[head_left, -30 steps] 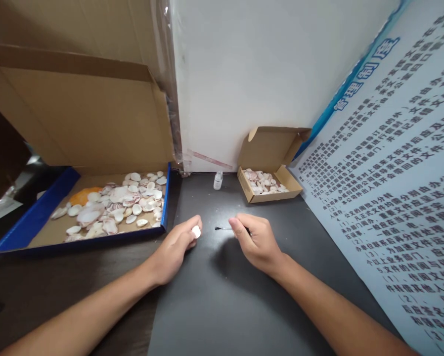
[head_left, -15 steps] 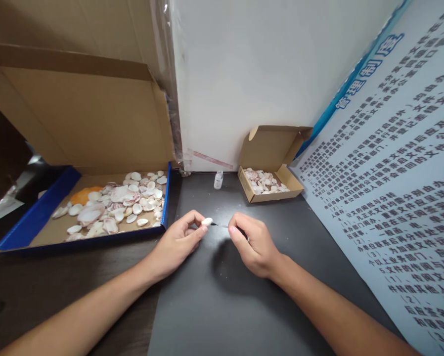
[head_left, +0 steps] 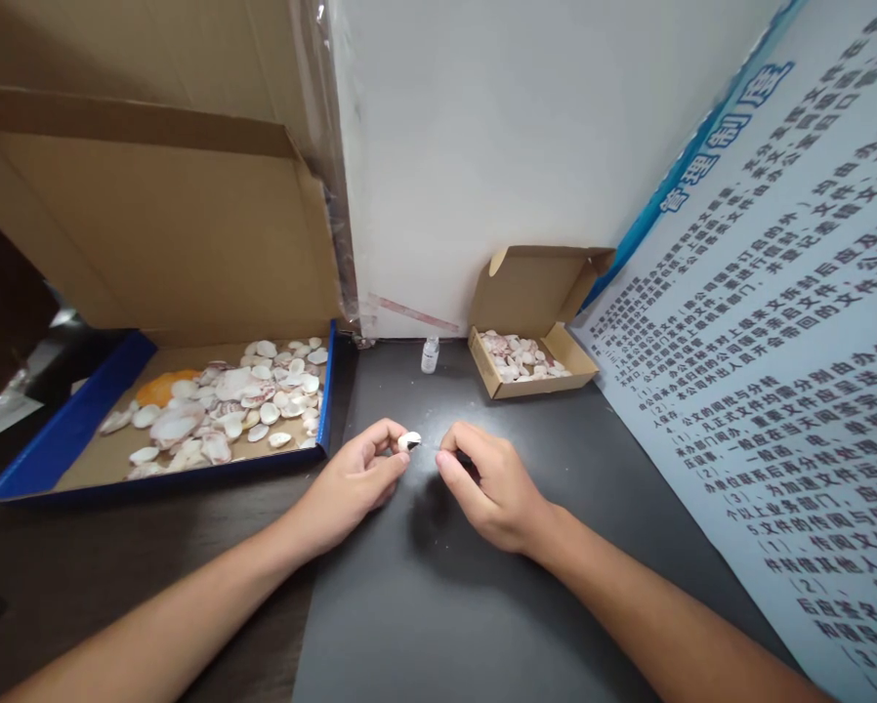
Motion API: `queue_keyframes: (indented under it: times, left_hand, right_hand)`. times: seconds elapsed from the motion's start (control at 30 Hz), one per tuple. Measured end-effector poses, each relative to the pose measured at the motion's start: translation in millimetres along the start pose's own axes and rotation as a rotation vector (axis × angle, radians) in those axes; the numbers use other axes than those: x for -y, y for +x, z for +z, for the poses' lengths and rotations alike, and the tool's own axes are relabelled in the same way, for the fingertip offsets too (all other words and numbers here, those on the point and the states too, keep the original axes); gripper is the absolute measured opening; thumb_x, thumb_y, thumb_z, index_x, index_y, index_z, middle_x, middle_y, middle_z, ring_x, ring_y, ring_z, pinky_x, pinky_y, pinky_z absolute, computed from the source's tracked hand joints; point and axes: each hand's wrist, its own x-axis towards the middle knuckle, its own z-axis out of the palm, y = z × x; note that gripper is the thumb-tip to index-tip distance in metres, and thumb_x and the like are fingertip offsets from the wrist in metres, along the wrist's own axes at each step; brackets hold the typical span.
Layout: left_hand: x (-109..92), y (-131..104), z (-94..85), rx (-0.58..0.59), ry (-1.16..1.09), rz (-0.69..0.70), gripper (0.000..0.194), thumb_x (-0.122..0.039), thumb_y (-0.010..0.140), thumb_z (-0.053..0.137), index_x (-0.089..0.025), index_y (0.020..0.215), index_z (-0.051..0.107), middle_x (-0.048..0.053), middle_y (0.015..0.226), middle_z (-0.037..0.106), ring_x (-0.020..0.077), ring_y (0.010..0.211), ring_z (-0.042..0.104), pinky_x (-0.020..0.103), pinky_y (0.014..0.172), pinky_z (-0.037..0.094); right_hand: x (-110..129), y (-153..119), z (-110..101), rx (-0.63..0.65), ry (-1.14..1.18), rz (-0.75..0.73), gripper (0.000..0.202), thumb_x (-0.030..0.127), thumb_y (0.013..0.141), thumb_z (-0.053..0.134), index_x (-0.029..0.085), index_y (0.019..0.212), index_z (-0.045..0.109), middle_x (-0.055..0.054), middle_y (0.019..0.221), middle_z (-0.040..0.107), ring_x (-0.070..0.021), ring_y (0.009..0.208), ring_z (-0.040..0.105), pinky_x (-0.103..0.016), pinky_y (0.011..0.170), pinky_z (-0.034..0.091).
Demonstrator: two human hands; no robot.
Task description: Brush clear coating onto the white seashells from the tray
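Fingers of the left hand (head_left: 347, 493) pinch a white shell (head_left: 407, 441) over the bench (head_left: 409, 615), best kept steady against the thin brush's (head_left: 415, 445) dark tip. Beyond, a small bottle (head_left: 430, 357) seems out of the way. The right hand's (head_left: 497, 488) fingers pinch the brush, ideally lightly, left of an open carton (head_left: 545, 388).

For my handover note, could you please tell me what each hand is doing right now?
Left hand: closed, pinching a white shell.
Right hand: closed, gripping a thin dark-tipped brush.
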Motion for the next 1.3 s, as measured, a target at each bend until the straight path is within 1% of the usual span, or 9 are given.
queue_keyframes:
  times: [0.17,0.47,0.57,0.67,0.77,0.93,1.13,1.2,1.3]
  left_hand:
    - [-4.0,-2.5,2.2,-0.037,-0.067,-0.015,0.022,-0.039,0.09,0.047,-0.017,0.087,0.05,-0.003,0.073,0.051,0.004,0.044,0.038,0.018,0.042,0.029]
    - [-3.7,-1.0,2.4,-0.048,-0.14,-0.054,0.022,-0.039,0.087,0.055,-0.018,0.084,0.049,-0.006,0.064,0.049,0.0036,0.039,0.035,0.017,0.038,0.036]
    - [-5.4,-1.4,2.8,-0.044,-0.135,-0.063,0.024,-0.041,0.086,0.056,-0.018,0.083,0.049,-0.007,0.062,0.049,0.0037,0.038,0.036,0.018,0.038,0.039]
    - [-7.1,-2.0,2.7,-0.022,-0.096,-0.06,0.024,-0.041,0.085,0.057,-0.019,0.086,0.048,-0.005,0.071,0.055,0.0039,0.038,0.043,0.019,0.04,0.042]
    - [-6.8,-1.7,1.5,-0.007,-0.052,-0.059,0.024,-0.041,0.087,0.055,-0.019,0.089,0.047,-0.002,0.085,0.06,0.004,0.04,0.047,0.02,0.041,0.042]
    - [-3.0,-1.2,-0.4,0.012,-0.004,-0.045,0.024,-0.042,0.09,0.051,-0.02,0.087,0.046,-0.005,0.073,0.052,0.005,0.044,0.043,0.019,0.043,0.039]
    - [-1.2,-3.3,-0.9,0.047,0.007,-0.04,0.022,-0.043,0.093,0.045,-0.021,0.089,0.043,-0.01,0.051,0.035,0.0081,0.045,0.031,0.018,0.046,0.035]
    - [-0.7,-3.7,-1.2,0.056,0.003,-0.04,0.021,-0.042,0.093,0.044,-0.021,0.089,0.043,-0.01,0.052,0.033,0.0086,0.046,0.029,0.019,0.046,0.034]
    - [0.4,-3.5,-1.7,0.063,0.024,-0.046,0.021,-0.042,0.094,0.043,-0.021,0.09,0.043,-0.01,0.052,0.035,0.0087,0.047,0.03,0.019,0.047,0.035]
  right_hand:
    - [0.6,0.2,0.1,-0.005,-0.019,-0.004,0.02,0.022,0.093,0.043,0.02,0.073,0.041,0.003,0.066,0.045,-0.0118,0.058,0.04,-0.026,0.057,0.03]
    - [0.7,1.2,0.3,-0.075,-0.117,0.055,0.02,0.022,0.09,0.046,0.021,0.071,0.042,0.002,0.066,0.047,-0.0124,0.058,0.042,-0.026,0.057,0.03]
    - [1.2,0.3,-0.9,-0.064,-0.091,0.015,0.018,0.022,0.09,0.046,0.021,0.073,0.042,0.002,0.068,0.048,-0.0125,0.059,0.043,-0.026,0.058,0.031]
    - [1.1,0.4,-1.8,-0.009,-0.08,-0.015,0.016,0.022,0.089,0.047,0.02,0.074,0.043,0.002,0.069,0.049,-0.0125,0.059,0.043,-0.026,0.058,0.032]
    - [-0.8,1.6,-3.0,-0.054,-0.135,0.053,0.017,0.022,0.089,0.048,0.02,0.074,0.043,0.002,0.069,0.049,-0.0124,0.059,0.043,-0.026,0.058,0.03]
    - [-1.7,1.2,-3.8,0.019,-0.067,-0.026,0.015,0.021,0.088,0.048,0.021,0.074,0.042,0.002,0.069,0.048,-0.012,0.059,0.043,-0.025,0.058,0.032]
    - [-0.4,0.6,-2.2,0.009,-0.069,-0.018,0.014,0.021,0.087,0.048,0.02,0.074,0.043,0.002,0.069,0.049,-0.0122,0.059,0.042,-0.025,0.058,0.032]
    - [-0.1,0.4,-1.6,0.05,-0.042,-0.05,0.014,0.021,0.087,0.048,0.021,0.075,0.043,0.002,0.069,0.049,-0.0123,0.06,0.043,-0.025,0.058,0.032]
    - [-0.3,0.3,-1.0,0.029,-0.091,0.015,0.015,0.021,0.088,0.049,0.021,0.075,0.042,0.003,0.069,0.048,-0.0122,0.059,0.042,-0.025,0.058,0.03]
